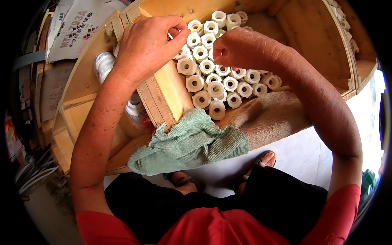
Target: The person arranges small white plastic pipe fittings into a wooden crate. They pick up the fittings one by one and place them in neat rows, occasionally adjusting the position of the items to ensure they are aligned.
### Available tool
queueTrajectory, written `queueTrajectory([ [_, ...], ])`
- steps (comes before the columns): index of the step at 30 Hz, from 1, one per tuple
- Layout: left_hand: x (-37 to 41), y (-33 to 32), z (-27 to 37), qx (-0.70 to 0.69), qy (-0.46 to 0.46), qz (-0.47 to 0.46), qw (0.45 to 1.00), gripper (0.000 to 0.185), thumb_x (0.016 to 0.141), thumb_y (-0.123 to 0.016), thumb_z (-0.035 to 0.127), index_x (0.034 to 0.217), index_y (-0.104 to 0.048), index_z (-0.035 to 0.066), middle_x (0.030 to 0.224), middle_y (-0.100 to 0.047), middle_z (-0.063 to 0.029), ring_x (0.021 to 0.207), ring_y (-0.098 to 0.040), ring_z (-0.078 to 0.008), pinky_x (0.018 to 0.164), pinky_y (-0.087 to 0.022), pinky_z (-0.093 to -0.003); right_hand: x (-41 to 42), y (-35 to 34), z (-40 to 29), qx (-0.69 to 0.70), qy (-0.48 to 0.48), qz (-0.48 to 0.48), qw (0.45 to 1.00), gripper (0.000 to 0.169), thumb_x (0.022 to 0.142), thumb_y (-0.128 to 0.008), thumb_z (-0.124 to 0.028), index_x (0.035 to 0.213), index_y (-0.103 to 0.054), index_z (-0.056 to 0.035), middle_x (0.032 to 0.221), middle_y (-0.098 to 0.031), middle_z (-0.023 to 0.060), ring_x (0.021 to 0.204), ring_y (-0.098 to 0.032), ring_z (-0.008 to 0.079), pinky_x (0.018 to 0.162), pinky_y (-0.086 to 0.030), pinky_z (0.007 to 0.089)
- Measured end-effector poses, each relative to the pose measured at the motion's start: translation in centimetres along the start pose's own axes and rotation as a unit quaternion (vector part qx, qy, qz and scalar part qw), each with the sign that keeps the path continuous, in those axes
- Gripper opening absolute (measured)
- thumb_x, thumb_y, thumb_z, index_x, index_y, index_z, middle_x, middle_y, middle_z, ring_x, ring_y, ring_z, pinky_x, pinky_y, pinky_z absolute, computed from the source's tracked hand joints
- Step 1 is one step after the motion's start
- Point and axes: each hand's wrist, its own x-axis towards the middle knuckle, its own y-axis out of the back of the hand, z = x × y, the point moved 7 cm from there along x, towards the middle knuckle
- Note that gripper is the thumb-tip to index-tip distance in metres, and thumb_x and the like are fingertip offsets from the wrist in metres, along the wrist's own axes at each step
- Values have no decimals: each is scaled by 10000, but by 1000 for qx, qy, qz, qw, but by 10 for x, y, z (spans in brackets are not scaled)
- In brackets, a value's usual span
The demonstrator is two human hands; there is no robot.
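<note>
Many white plastic threaded pipe fittings (215, 88) stand close together, openings up, in a wooden bin. My left hand (151, 46) hovers over their left side, thumb and index fingertips pinched together; anything between them is too small to make out. Over the right part of the fittings is my right hand (242, 49), its fingers curled inward and partly hidden, so its contents cannot be told. Near my left fingertips, one fitting (195, 27) has a thin yellowish ring at its mouth. Some fittings lie hidden beneath my right hand.
A wooden divider (163, 95) borders the fittings on the left. Over its near end lies a green cloth (196, 141), beside a brown fleecy cloth (275, 114) on the front edge. Plastic-wrapped white rolls (104, 64) sit in the left compartment. Further fittings (344, 24) are at far right.
</note>
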Motion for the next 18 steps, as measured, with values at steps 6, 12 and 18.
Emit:
queueTrajectory([
  [6, -1, 0, -1, -27, -3, 25, 999, 233, 887, -636, 256, 968, -708, 50, 791, -710, -79, 710, -667, -199, 682, -514, -328, -1, 42, 44, -3, 0, 92, 996, 175, 865, -594, -117, 934, -685, 16, 764, -699, 110, 672, -693, 167, 650, -559, 327],
  [12, 1, 0, 0, -7, 19, 3, 1000, 239, 900, -642, 239, 1012, -705, 37, 820, -718, -58, 694, -645, -148, 676, -507, -290, 4, 69, 144, -15, -98, 87, 991, 231, 769, -582, -118, 935, -695, -5, 724, -685, 105, 640, -667, 163, 625, -538, 313],
  [18, -1, 1, -4, -35, 13, 26, 999, 223, 865, -624, 266, 929, -716, 73, 790, -714, -80, 721, -670, -240, 704, -520, -354, 12, 9, 199, -19, -224, -141, 964, 296, 802, -592, -168, 1072, -693, -104, 854, -700, 83, 711, -649, 174, 597, -537, 341],
])
